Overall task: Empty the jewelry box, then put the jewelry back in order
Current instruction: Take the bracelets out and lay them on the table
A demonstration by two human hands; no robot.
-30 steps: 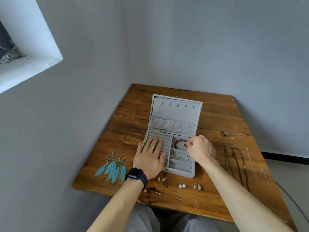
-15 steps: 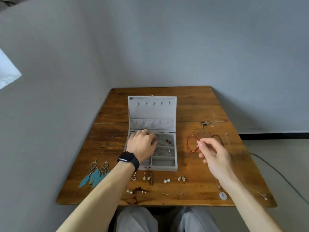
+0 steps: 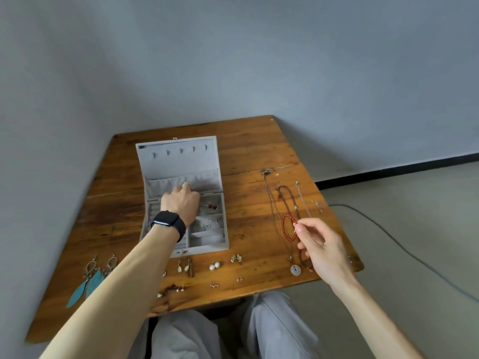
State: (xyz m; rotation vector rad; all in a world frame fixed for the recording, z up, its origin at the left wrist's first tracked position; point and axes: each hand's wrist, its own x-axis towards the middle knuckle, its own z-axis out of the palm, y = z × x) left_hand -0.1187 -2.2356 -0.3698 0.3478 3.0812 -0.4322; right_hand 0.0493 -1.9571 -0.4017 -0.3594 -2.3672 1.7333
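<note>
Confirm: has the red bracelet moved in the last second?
Yes. The right hand pinches the red bracelet, carried out of the jewelry box to its right, over the necklaces.

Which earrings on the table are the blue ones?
The long turquoise feather earrings at the left edge of the wooden table; every other earring is small and pale or metallic.

1. A wooden table of brown, worn planks stands in the corner of the room.
2. Grey walls rise behind the table and along its left side, close against its edges.
3. A pale grey floor lies to the right of the table.
4. A black baseboard runs along the foot of the wall, starting behind the table's right edge.
5. A dark cable lies on the floor, right of the table.
6. Grey trousers show below the table's near edge.
</note>
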